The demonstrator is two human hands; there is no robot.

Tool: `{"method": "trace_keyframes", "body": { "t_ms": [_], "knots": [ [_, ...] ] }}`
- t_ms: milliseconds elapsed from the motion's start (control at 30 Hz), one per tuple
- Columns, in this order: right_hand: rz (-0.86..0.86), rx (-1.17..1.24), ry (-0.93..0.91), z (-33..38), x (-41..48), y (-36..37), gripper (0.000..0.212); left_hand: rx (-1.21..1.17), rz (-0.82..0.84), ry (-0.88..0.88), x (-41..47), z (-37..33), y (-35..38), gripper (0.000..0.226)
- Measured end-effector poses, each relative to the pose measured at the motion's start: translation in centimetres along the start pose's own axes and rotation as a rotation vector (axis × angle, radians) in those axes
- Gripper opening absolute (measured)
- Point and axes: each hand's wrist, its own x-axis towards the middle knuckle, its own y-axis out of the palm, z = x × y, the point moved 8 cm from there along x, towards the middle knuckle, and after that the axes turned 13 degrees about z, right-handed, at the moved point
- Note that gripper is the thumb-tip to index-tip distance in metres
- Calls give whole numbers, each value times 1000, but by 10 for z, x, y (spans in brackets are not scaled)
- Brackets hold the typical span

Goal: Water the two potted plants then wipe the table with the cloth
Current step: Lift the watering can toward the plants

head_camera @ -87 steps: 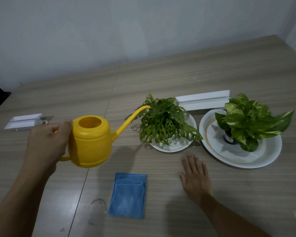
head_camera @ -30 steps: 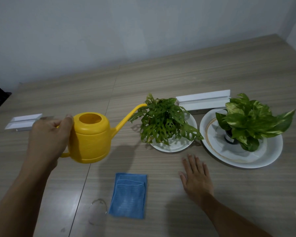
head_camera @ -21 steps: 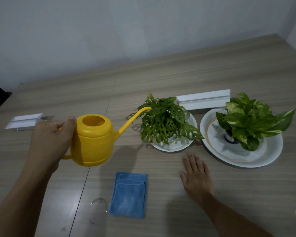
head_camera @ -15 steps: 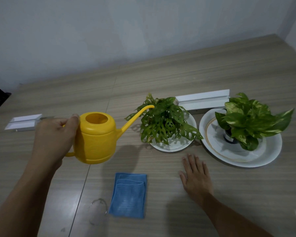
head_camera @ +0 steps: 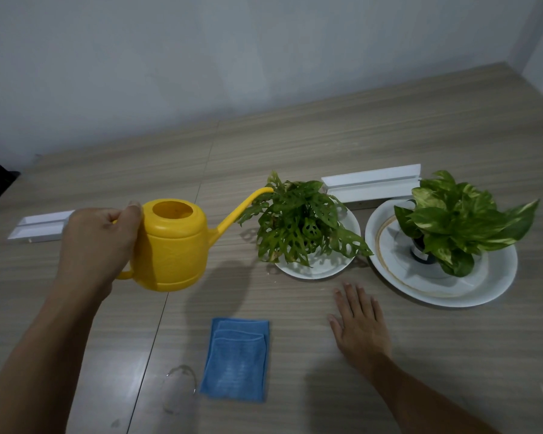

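I hold the yellow plastic watering can (head_camera: 173,245) off the wood-grain tabletop (head_camera: 295,158), my left hand (head_camera: 96,245) with its fingers clamped on its handle, its spout tip at the left holey-leaved potted plant (head_camera: 298,227). The variegated plant (head_camera: 452,220) stands right. My right hand (head_camera: 359,327) lies flat, fingers spread, beside the folded blue cloth (head_camera: 235,360).

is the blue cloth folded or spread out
Folded: the blue cloth lies flat on the table with layered edges showing across its top.
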Motion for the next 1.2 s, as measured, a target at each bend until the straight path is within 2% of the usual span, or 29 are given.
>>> {"method": "trace_keyframes", "body": {
  "t_ms": [533, 1000, 1200],
  "knots": [
    [4, -11, 8, -1, 0, 0, 62, 6, 71, 21, -12, -1, 6, 57],
    [6, 0, 8, -1, 1, 0, 61, -9, 35, 71, -6, -17, 12, 60],
    [3, 5, -3, 1, -1, -4, 61, 11, 18, 48, -11, -9, 8, 54]
  ]
}}
